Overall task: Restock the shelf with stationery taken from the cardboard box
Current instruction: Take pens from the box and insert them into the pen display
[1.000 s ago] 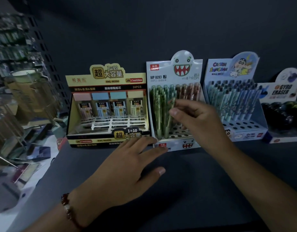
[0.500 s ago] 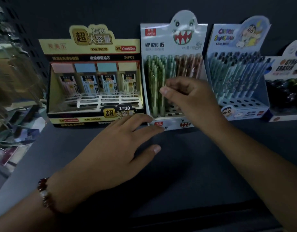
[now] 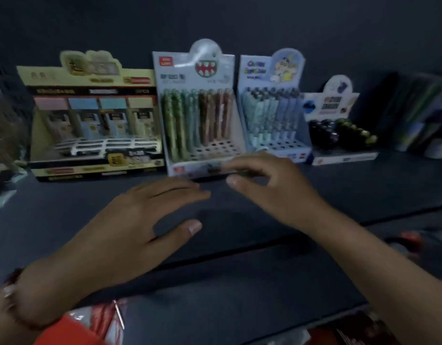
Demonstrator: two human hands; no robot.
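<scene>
On the dark shelf (image 3: 240,270) stands a white pen display with a toothy monster face (image 3: 197,78). Green and brown pens (image 3: 175,125) fill its back rows, and its front holes are bare. My right hand (image 3: 272,185) hovers just in front of the display's base. Its fingers are loosely curved, and through the blur I see nothing held in them. My left hand (image 3: 140,220) lies flat on the shelf, fingers spread, left of and nearer than the right hand. The cardboard box is out of view.
A yellow lead-refill box (image 3: 90,78) stands to the left of the pen display. To the right are a cartoon pen display (image 3: 272,68) and an eraser display (image 3: 337,100). Red packaging (image 3: 78,327) shows below the shelf's front edge.
My right hand pinched a green pen among the display's pens; it has drawn back and down to the display's base, and the pen is no longer in it. The left hand stayed flat.
</scene>
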